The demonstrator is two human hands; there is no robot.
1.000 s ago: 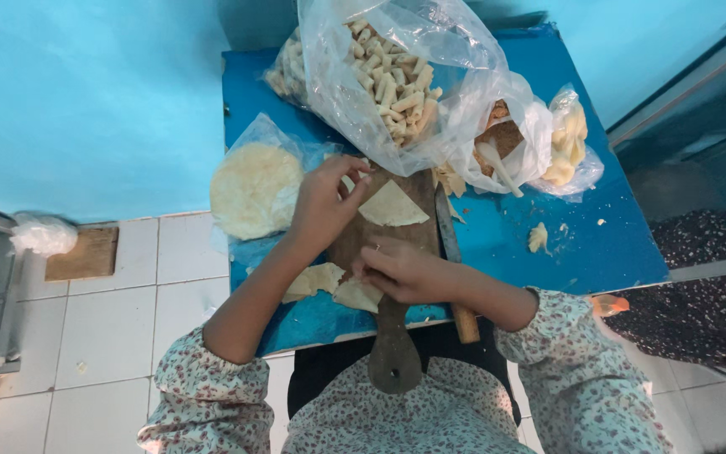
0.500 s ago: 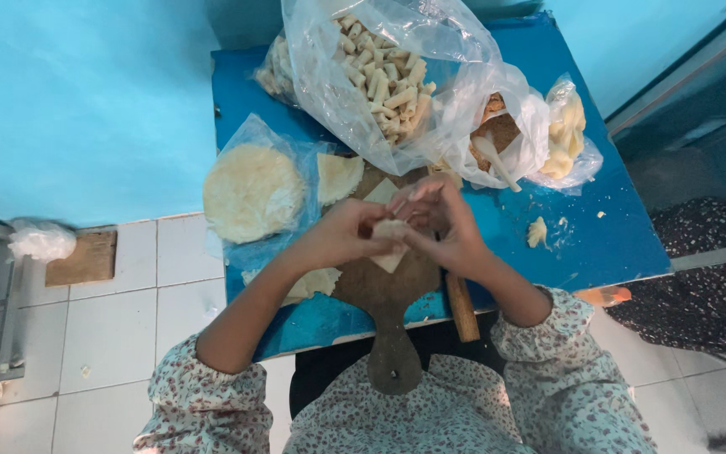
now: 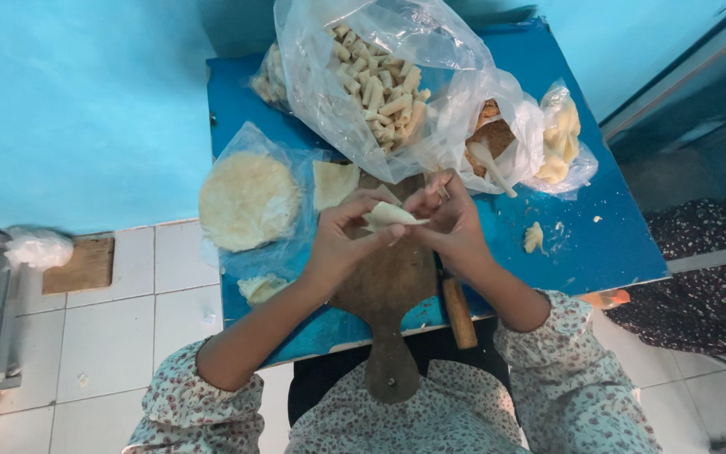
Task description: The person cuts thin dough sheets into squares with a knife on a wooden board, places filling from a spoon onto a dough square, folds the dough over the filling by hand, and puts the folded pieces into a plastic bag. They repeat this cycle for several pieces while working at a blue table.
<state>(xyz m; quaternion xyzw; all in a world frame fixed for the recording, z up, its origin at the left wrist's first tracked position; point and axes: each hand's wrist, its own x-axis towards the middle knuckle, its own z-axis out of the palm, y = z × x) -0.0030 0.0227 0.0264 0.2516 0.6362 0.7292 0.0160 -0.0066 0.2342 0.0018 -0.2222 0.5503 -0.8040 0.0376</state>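
A small pale piece of dough wrapper [image 3: 390,216] is held up between the two hands, just above the wooden board [image 3: 384,294]. It is pinched by the fingers of the left hand [image 3: 344,240] on one side and by the fingers of the right hand [image 3: 451,223] on the other. Both sets of fingers are curled close around it.

The board is laid on the blue tabletop [image 3: 598,244], with its handle hanging over the near edge. A knife with a wooden handle [image 3: 457,311] is seen beside the board. A round stack of flat wrappers [image 3: 247,200] is kept on clear plastic to the left. A cut wrapper piece [image 3: 334,182] is seen next to it. A big clear bag of little rolls [image 3: 376,80] is set at the far side.
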